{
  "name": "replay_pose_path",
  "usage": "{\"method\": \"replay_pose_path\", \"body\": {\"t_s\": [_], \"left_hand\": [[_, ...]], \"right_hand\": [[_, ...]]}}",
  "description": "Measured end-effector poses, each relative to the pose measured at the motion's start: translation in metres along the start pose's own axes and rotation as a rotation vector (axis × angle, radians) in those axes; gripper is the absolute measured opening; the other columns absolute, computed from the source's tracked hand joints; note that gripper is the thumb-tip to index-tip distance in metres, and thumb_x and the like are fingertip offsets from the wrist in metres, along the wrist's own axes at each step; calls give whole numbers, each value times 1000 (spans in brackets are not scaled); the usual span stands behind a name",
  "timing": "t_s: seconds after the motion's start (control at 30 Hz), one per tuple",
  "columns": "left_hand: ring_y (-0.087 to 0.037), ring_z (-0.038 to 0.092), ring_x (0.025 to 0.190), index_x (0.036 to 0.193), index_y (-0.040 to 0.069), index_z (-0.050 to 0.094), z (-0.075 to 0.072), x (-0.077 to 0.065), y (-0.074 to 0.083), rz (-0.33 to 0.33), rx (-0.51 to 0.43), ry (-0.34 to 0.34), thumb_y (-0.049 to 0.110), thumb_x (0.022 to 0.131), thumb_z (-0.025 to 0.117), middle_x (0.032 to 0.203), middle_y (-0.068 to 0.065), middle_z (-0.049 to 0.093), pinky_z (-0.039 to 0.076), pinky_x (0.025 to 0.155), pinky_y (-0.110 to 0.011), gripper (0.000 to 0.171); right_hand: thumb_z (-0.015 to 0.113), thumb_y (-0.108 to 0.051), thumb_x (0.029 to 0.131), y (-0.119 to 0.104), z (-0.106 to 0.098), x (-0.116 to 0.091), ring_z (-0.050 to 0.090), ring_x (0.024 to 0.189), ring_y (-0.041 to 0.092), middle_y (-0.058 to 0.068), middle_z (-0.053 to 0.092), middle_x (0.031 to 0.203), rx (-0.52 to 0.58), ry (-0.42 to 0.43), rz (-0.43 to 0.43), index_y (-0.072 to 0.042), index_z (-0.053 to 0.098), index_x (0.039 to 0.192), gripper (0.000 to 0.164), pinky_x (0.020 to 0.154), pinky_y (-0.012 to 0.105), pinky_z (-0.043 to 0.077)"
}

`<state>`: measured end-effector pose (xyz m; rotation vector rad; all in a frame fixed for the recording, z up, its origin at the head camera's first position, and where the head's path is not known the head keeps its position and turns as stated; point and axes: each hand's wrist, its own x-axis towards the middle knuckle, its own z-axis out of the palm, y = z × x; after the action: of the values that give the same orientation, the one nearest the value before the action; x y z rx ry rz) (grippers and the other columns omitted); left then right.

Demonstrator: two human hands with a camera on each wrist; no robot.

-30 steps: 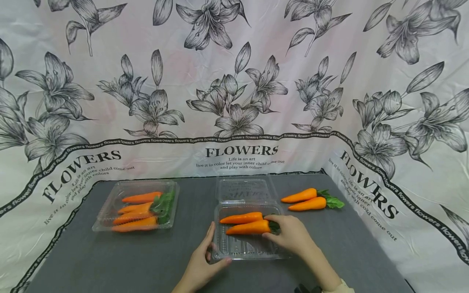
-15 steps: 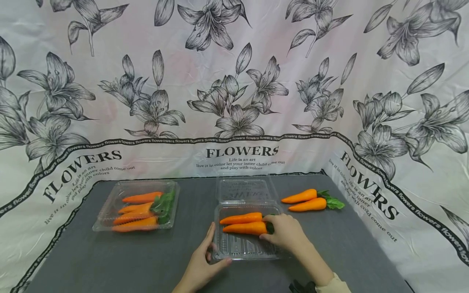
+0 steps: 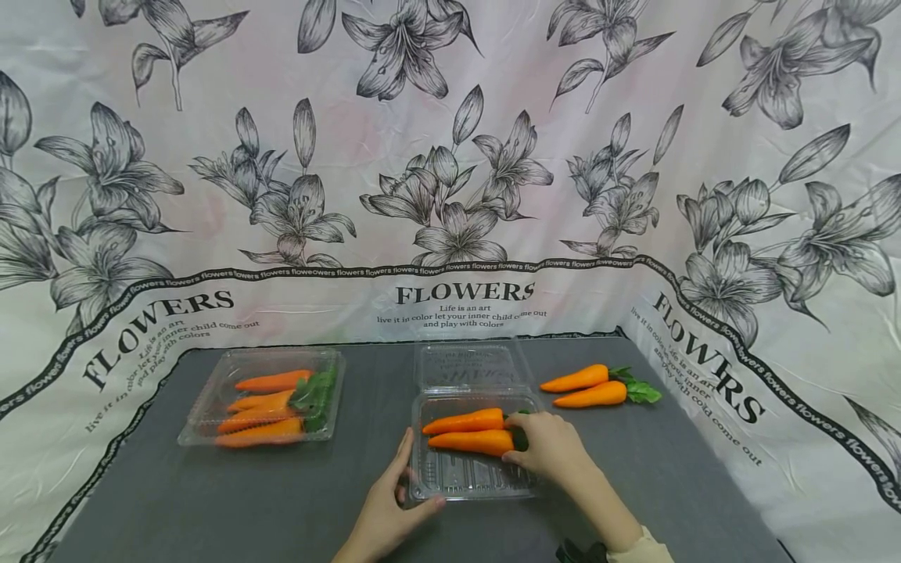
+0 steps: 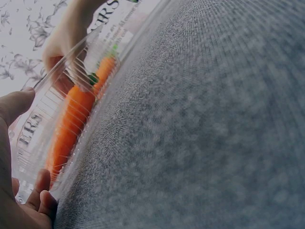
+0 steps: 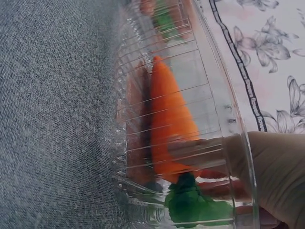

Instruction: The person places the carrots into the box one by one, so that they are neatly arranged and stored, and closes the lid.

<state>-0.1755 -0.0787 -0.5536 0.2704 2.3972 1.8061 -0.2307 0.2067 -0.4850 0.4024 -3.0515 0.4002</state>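
My right hand [image 3: 552, 447] grips the leafy end of the nearer orange carrot [image 3: 470, 442], which lies inside an open clear plastic clamshell box [image 3: 473, 491]. Just behind it in the same box rests another carrot [image 3: 461, 420], its tip also to the left. The hand covers most of the leaves; in the right wrist view green leaves [image 5: 183, 205] show through the clear wall below the carrot [image 5: 171, 117]. With my left hand [image 3: 390, 496] I hold the box's front left corner, thumb at the front rim and fingers along the left side, also seen near the rim in the left wrist view.
Behind the box its clear lid [image 3: 472, 367] lies folded back. Two loose carrots with leaves [image 3: 591, 395] lie to the right on the grey cloth. On the left stands a closed clear box [image 3: 200, 422] with several carrots inside. A flower-printed curtain [image 3: 450, 188] encloses the table.
The gripped carrot has shifted slightly to the left and back against the other one, with my right hand following. My left hand stays at the box corner.
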Motion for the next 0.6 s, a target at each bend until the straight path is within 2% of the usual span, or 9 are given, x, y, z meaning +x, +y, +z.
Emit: {"method": "replay_pose_path", "body": {"t_s": [0.23, 0.33, 0.4, 0.43, 0.47, 0.5, 0.6], "left_hand": [[-9, 34, 68, 172, 24, 22, 1, -1, 0, 10, -25, 2, 33, 87, 90, 176, -12, 17, 35, 59, -22, 109], [-9, 34, 68, 172, 24, 22, 1, -1, 0, 6, -26, 2, 33, 87, 90, 176, -12, 17, 35, 59, -22, 109], [-9, 34, 67, 172, 24, 22, 1, -1, 1, 6, -15, 2, 34, 87, 90, 176, -12, 18, 35, 59, -22, 110], [-8, 34, 67, 172, 24, 21, 1, -1, 1, 6, -8, 2, 34, 87, 90, 176, -12, 18, 35, 59, -22, 110], [-8, 34, 67, 172, 24, 22, 1, -1, 1, 8, -5, 4, 34, 86, 90, 176, -12, 18, 35, 59, -22, 110], [-8, 34, 67, 172, 24, 22, 2, -1, 1, 10, 0, 5, 35, 86, 90, 176, -12, 19, 35, 59, -22, 110], [-7, 34, 67, 172, 24, 22, 2, -1, 0, 14, 7, 7, 34, 86, 90, 176, -13, 19, 35, 59, -22, 110]], "right_hand": [[97, -33, 77, 4, -4, -4, 74, 94, 27, -2, 79, 107, 117, 31, 8, -19, 81, 114, 42, 81, 52, 59], [95, -32, 81, 10, -6, -6, 75, 97, 25, -3, 80, 108, 183, 55, -24, -18, 81, 117, 41, 85, 51, 59], [93, -32, 83, 14, -8, -7, 74, 94, 22, -2, 80, 110, 214, 76, -58, -16, 80, 118, 40, 86, 50, 60], [92, -32, 85, 16, -9, -8, 72, 86, 18, -1, 80, 110, 232, 85, -73, -15, 80, 119, 40, 85, 48, 60], [90, -32, 86, 18, -10, -8, 68, 76, 15, 1, 80, 105, 250, 90, -83, -14, 80, 120, 40, 80, 44, 59], [90, -33, 87, 20, -10, -9, 65, 73, 10, 1, 80, 105, 260, 103, -85, -14, 80, 120, 39, 78, 40, 59], [89, -32, 88, 24, -12, -11, 38, 53, 3, 4, 79, 106, 323, 114, -67, -14, 80, 121, 39, 59, 29, 46]]}}
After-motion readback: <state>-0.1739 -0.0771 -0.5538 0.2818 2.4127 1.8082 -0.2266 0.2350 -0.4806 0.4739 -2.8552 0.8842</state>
